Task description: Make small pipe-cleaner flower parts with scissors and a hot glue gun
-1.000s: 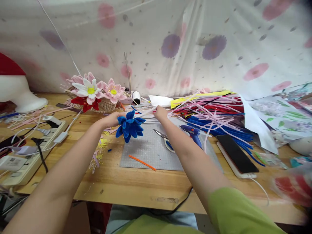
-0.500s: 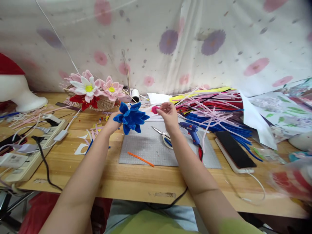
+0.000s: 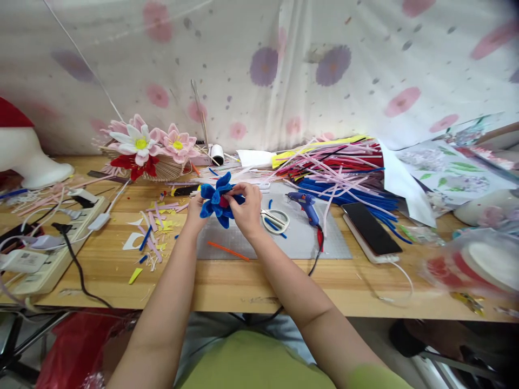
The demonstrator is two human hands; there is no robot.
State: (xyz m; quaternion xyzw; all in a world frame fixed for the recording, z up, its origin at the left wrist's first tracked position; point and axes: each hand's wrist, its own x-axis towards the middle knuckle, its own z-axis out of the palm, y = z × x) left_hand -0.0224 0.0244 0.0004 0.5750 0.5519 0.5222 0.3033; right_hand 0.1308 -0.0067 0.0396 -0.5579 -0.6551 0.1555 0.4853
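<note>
The left hand (image 3: 196, 214), clamped on the blue flower (image 3: 215, 202) above the surface (image 3: 227, 292), should stay steady while the right hand (image 3: 248, 204), pinching the pink piece (image 3: 224, 202) at its middle, applies light, centred pressure.

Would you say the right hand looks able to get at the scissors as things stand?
Probably yes: the scissors lie just beside the right hand, with their handles uncovered on the grey mat. That hand is busy at the blue flower, though, so it would likely need to leave that first.
</note>
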